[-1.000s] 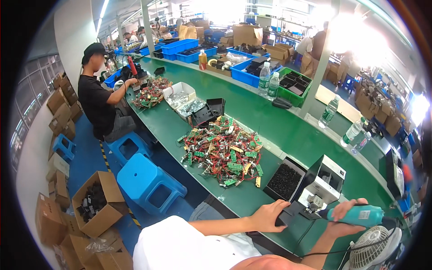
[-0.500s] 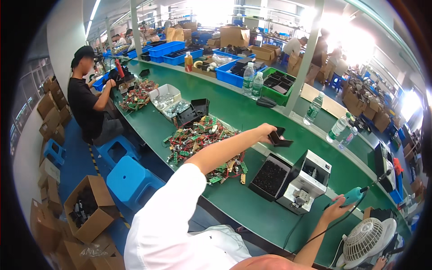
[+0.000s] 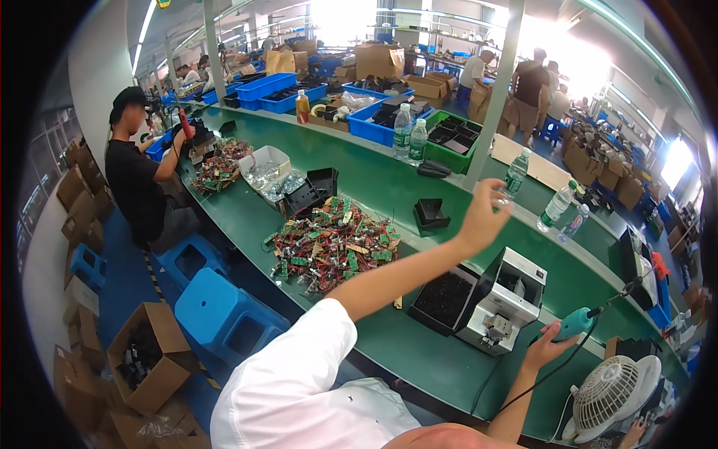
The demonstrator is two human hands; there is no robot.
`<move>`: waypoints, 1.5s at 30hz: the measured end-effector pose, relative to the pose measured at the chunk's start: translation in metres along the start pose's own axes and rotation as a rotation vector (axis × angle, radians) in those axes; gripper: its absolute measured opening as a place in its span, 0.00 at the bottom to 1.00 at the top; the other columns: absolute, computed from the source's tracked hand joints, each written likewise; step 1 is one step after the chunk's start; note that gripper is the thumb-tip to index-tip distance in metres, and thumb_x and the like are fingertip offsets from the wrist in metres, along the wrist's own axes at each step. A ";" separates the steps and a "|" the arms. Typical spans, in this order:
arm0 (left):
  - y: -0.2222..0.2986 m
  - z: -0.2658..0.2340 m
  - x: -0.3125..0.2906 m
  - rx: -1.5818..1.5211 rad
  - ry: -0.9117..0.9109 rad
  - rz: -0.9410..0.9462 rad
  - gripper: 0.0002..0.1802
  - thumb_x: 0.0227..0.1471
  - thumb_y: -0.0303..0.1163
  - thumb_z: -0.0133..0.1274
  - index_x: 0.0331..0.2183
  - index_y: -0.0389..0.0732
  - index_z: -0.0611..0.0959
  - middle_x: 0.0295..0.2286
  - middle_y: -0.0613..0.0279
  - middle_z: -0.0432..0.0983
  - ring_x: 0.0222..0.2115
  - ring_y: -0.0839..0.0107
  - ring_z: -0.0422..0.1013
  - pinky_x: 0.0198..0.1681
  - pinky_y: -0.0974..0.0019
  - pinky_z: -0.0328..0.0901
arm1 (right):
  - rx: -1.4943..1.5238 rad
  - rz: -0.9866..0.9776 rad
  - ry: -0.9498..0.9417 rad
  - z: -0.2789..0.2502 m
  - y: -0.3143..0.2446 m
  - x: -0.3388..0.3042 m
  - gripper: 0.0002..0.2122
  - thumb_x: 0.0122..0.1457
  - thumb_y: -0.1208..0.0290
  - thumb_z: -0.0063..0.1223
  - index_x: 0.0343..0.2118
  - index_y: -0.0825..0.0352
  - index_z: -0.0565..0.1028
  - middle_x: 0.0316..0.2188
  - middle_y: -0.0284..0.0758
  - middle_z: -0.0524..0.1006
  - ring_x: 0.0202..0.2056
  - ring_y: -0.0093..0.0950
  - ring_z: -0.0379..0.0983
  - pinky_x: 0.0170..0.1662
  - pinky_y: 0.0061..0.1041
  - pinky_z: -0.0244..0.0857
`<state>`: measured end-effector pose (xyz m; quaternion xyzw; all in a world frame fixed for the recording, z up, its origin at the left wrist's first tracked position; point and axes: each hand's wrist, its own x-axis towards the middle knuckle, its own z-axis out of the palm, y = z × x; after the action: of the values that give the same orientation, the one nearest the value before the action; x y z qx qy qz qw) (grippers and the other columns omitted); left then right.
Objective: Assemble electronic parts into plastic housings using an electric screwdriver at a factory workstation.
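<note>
Left hand (image 3: 485,213) raised over green bench (image 3: 389,187), fingers loosely spread, empty, above small black part (image 3: 431,214). Right hand (image 3: 550,346) wrapped around teal electric screwdriver (image 3: 577,323). Cord could snag grey feeder machine (image 3: 502,301).

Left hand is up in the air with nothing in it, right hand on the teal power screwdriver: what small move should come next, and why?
Probably bring the left hand down to the pile of circuit boards for a piece. It hangs open and empty above the green bench, while the right hand holds the teal screwdriver beside the white machine.
</note>
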<state>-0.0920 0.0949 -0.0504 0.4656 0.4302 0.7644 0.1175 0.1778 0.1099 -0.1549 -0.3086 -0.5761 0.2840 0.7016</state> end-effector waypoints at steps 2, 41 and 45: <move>0.054 0.013 -0.019 -0.094 -0.113 0.131 0.19 0.45 0.22 0.53 0.41 0.37 0.69 0.38 0.54 0.68 0.36 0.67 0.67 0.43 0.67 0.63 | 0.009 -0.013 -0.004 -0.005 0.009 0.001 0.20 0.61 0.67 0.44 0.54 0.65 0.56 0.27 0.30 0.67 0.23 0.17 0.60 0.25 0.14 0.56; 0.154 -0.027 -0.066 -1.125 -0.658 1.011 0.33 0.60 0.54 0.35 0.59 0.46 0.53 0.30 0.62 0.80 0.49 0.55 0.64 0.56 0.51 0.54 | 0.003 -0.002 0.018 -0.003 0.009 -0.002 0.17 0.62 0.64 0.40 0.51 0.64 0.56 0.27 0.30 0.67 0.23 0.19 0.60 0.28 0.16 0.57; 0.152 0.003 -0.059 -1.064 -0.644 0.983 0.31 0.60 0.53 0.35 0.58 0.46 0.54 0.29 0.62 0.79 0.48 0.55 0.64 0.55 0.51 0.54 | 0.053 0.004 -0.024 0.014 0.001 -0.002 0.18 0.62 0.64 0.40 0.52 0.64 0.56 0.27 0.30 0.67 0.23 0.19 0.60 0.27 0.15 0.57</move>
<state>-0.0241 -0.0286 0.0306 0.6817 -0.3030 0.6595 0.0919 0.1639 0.1101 -0.1548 -0.2877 -0.5759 0.3043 0.7021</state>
